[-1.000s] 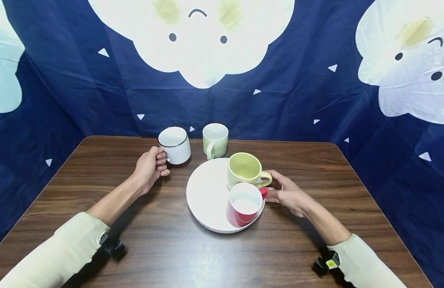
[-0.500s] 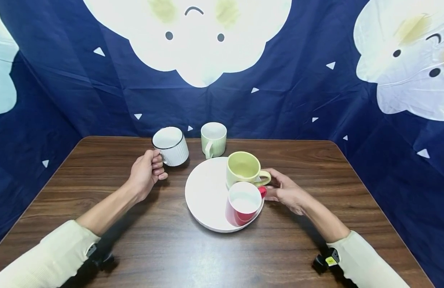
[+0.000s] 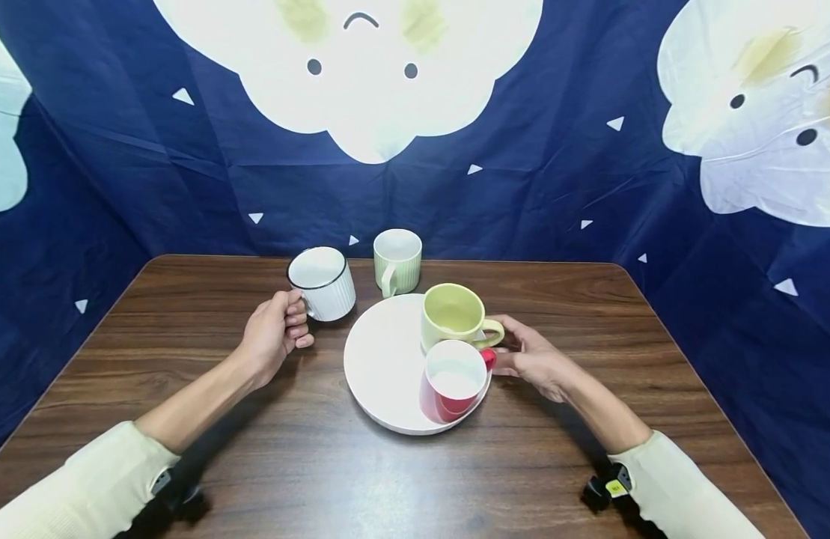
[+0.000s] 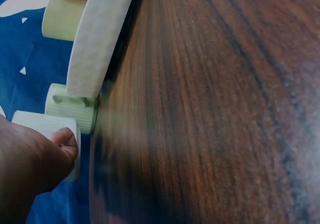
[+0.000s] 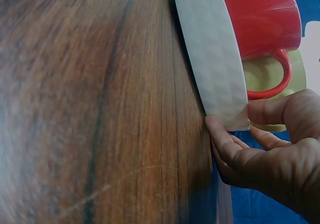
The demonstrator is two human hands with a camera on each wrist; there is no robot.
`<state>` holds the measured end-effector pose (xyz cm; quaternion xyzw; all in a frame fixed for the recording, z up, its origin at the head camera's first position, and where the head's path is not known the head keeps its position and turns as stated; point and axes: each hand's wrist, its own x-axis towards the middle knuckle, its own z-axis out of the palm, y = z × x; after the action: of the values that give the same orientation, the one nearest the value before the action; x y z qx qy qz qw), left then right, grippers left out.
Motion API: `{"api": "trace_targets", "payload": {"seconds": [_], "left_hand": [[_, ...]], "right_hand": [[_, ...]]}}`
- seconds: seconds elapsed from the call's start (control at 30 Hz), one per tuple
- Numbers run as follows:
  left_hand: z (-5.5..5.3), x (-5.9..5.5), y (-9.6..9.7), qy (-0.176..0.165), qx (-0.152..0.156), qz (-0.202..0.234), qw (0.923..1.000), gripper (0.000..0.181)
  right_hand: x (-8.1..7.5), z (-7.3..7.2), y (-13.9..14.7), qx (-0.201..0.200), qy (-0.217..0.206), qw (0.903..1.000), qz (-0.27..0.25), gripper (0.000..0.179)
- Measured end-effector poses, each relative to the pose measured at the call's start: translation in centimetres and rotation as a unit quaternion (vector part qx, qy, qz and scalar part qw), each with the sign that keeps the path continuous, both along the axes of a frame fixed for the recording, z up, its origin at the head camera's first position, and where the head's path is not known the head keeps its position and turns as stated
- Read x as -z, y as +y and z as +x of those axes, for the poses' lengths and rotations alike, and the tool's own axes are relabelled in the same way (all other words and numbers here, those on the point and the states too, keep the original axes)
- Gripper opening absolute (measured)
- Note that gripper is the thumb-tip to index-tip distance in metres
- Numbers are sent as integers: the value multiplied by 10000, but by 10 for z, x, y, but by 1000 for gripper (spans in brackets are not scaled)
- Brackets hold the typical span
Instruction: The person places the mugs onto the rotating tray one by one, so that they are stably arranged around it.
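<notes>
The left hand [image 3: 276,333] holds a white mug [image 3: 331,296] by its handle; if the mug touches the worktop [image 3: 287,464], I cannot tell. A pale green mug [image 3: 406,271] stands farther than this hand and to its right, behind a round white dish [image 3: 379,367]. The right hand [image 3: 537,361] pinches the dish's rim. Inside the dish, between this hand and the bare part, stand a yellow-green mug [image 3: 441,318] and a red mug [image 3: 455,406].
</notes>
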<state>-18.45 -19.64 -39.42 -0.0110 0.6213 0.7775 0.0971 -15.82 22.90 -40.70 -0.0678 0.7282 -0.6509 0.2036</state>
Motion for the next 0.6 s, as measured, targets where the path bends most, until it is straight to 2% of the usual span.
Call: {"api": "trace_targets", "payload": {"seconds": [0.6], "left_hand": [[21, -14, 3, 213, 140, 85, 9996, 41]], "right_hand": [[-1, 0, -1, -15, -8, 10000, 31, 70]]}}
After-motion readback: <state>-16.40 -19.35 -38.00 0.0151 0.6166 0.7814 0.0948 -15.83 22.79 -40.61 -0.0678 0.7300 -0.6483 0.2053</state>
